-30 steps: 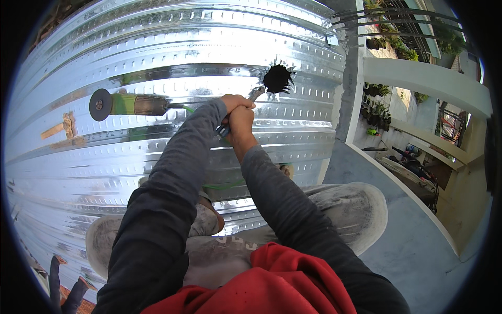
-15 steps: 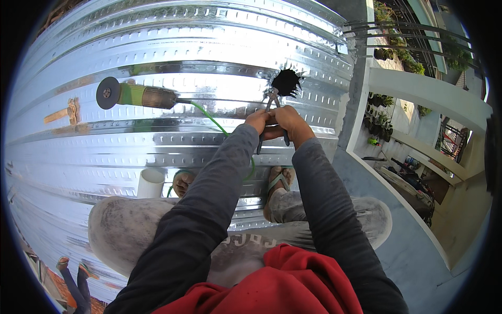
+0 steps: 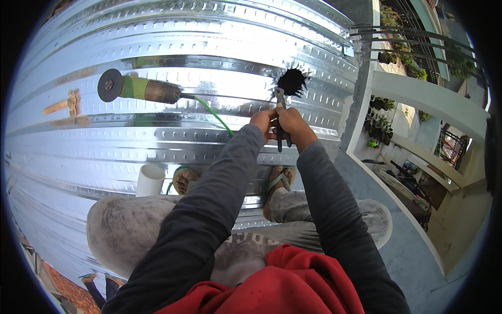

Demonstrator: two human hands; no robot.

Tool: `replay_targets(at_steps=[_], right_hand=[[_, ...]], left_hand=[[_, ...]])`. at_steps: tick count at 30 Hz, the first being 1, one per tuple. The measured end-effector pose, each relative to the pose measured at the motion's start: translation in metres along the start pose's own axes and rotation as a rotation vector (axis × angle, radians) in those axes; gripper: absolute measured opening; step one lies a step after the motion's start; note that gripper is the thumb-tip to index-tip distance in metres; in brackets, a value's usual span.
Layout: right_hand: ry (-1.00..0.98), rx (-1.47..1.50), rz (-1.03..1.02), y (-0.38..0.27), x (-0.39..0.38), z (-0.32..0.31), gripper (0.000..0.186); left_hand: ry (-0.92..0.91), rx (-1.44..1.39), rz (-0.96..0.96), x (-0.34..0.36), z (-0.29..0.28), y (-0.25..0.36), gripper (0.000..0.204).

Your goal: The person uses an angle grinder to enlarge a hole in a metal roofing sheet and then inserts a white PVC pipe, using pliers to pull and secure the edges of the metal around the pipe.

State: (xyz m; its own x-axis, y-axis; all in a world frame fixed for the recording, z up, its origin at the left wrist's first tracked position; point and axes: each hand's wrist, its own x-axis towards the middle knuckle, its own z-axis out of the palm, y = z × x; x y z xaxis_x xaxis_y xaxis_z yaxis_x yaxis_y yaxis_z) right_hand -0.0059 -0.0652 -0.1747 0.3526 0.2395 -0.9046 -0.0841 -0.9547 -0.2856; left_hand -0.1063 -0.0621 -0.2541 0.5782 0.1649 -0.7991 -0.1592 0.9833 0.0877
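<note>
The left hand and right hand grip the pliers, a jagged hole just beyond them, a grinder off leftward

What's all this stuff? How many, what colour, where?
Jagged hole: one, black, upper right
Pliers: one, grey, at the hole's edge
Ridged sheeting: one expanse, silver, underfoot
Grinder: one, green, left
Cord: one, green, from grinder
Hammer: one, tan, far left
Tube: one, white, below grinder
Potted plants: several, green, right
Another's legs: two, dark, lower left
Trousers: one, grey, lower
Cloth: one, red, bottom
Sleeves: two, dark grey, lower
Left hand: one, bare, on pliers
Right hand: one, bare, on pliers
Sandalled feet: two, pale straps, lower centre
</note>
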Motion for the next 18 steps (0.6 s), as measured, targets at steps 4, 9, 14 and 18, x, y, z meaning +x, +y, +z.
replay_targets(at_steps=[4,9,14,18], right_hand=[[-0.014,0.009,-0.077,0.019,0.012,-0.004,0.053],[0.220,0.055,-0.116,0.026,0.012,0.042,0.049],[0.187,0.328,-0.154,0.032,0.001,0.066,0.056],[0.166,0.258,-0.201,0.055,0.015,0.042,0.055]], left_hand=[[-0.207,0.058,-0.046,0.015,-0.003,0.005,0.044],[-0.061,0.320,-0.090,0.037,0.000,0.027,0.059],[0.026,0.664,-0.013,0.055,-0.033,0.027,0.068],[0.117,0.915,-0.009,0.022,0.002,0.028,0.066]])
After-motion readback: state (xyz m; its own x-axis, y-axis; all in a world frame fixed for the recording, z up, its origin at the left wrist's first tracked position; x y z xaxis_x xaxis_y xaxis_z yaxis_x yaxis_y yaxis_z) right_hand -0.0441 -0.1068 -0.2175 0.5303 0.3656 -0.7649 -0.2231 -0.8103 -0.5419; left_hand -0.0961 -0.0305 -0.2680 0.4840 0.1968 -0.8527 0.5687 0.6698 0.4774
